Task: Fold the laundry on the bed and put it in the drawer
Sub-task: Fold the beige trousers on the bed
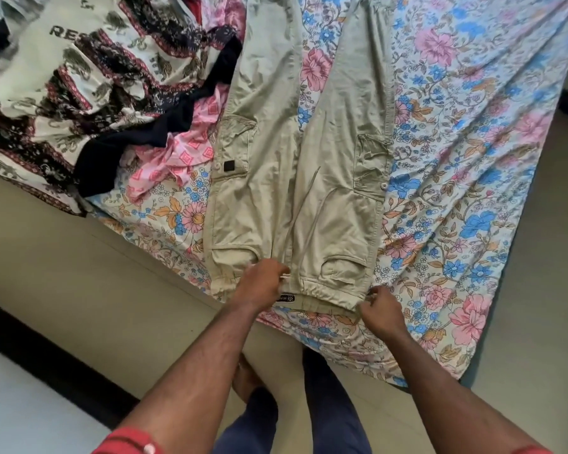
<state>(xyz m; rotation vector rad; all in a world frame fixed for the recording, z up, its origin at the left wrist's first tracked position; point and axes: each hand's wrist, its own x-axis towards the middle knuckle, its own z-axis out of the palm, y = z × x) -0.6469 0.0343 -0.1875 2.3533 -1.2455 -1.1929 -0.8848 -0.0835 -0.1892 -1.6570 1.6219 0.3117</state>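
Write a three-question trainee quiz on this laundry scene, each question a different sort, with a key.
1. True or false: the beige cargo trousers lie spread flat on the floral bedsheet.
2. Which part of the trousers does the right hand pinch? A) a leg hem B) the waistband corner C) a side pocket
3. Fill in: the pile of unfolded clothes lies to the ___ of the trousers in the picture.

Key: 1 true. 2 B; the left hand grips the waistband near its middle. 3 left.

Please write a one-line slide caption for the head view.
Both hands, left and right, grip the waistband of beige cargo trousers spread on the floral bedsheet.
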